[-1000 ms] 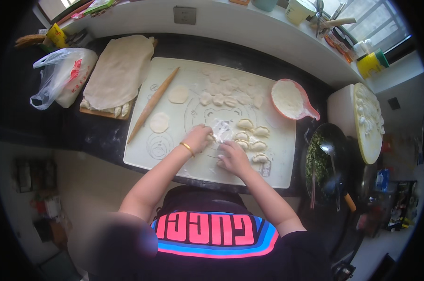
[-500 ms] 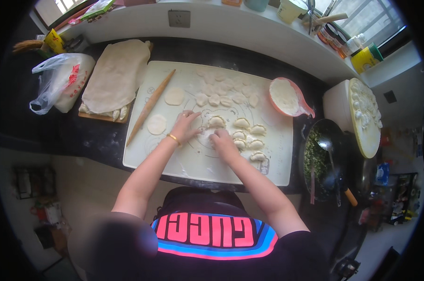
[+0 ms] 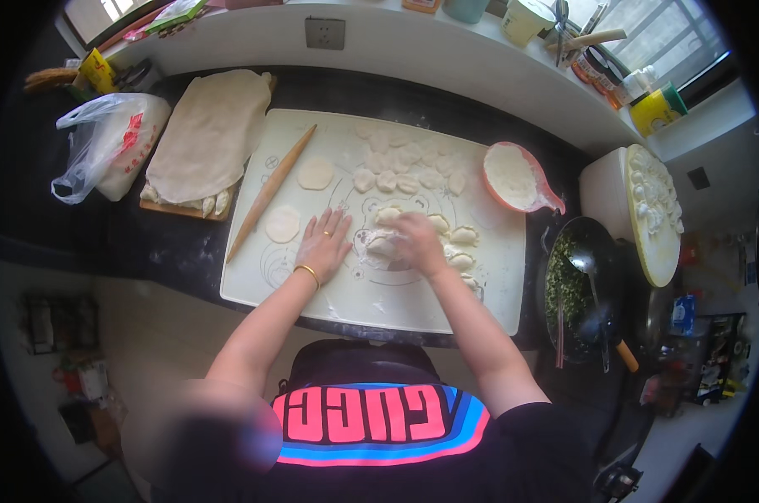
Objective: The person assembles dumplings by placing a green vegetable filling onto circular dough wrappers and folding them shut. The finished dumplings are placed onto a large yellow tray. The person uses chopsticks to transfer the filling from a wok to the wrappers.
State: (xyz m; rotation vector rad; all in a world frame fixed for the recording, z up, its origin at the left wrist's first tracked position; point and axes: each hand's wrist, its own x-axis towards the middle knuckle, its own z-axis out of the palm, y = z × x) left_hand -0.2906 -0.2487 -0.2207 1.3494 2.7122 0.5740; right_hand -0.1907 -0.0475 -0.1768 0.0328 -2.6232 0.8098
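Observation:
My left hand [image 3: 325,241] lies flat on the white mat [image 3: 354,302], fingers stretched out and nothing in it. Over a group of folded dumplings my right hand [image 3: 419,241] reaches forward, its fingers bent downward and partly blurred; whether they grip anything is unclear. A folded dumpling [image 3: 383,246] rests just left of that hand, and another dumpling [image 3: 388,215] sits beyond it. More dumplings [image 3: 463,235] stand to its right, some partly covered by my hand and wrist. Round flat wrappers [image 3: 316,173] lie left of the centre, and several small floured dough pieces [image 3: 406,157] are spread behind.
A wooden rolling pin [image 3: 270,194] lies along the mat's left side. Beyond it is a board with a large dough sheet [image 3: 205,134]. At right are a pink bowl of flour [image 3: 513,178], a dark pan of green filling [image 3: 565,289] and a tray of dumplings [image 3: 647,201].
My left hand has moved slightly left and flattened on the mat. My right hand has moved forward and right over the dumplings. A folded dumpling now shows where my fingers were.

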